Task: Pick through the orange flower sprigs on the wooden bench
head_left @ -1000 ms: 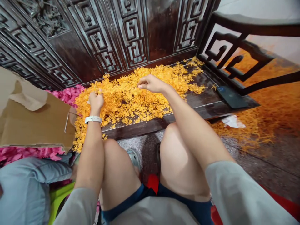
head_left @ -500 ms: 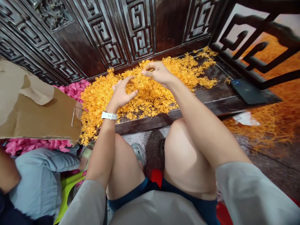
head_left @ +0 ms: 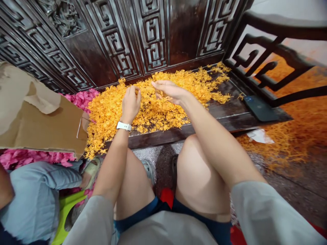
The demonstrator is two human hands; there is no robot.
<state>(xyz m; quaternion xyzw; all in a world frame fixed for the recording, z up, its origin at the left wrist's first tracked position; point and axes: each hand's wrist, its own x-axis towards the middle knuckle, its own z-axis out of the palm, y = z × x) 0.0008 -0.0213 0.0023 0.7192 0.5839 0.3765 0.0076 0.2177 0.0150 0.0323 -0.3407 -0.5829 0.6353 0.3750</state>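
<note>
A heap of small orange flowers (head_left: 158, 102) covers the seat of a dark carved wooden bench (head_left: 230, 117). My left hand (head_left: 130, 102), with a white band on the wrist, hovers over the heap, fingers curled together and pointing down at the flowers. My right hand (head_left: 170, 92) is just to its right, palm down, with fingers stretched out toward the left hand. Whether either hand holds a flower is hidden.
A dark phone (head_left: 259, 108) lies on the bench's right end. A torn cardboard box (head_left: 43, 126) sits at left over pink flowers (head_left: 79, 98). A person in blue (head_left: 33, 197) sits at lower left. More orange flowers (head_left: 293, 136) cover the floor at right.
My left hand moved from the heap's left side toward the middle and closed its fingers. My right hand stayed over the middle and stretched out its fingers toward the left hand.
</note>
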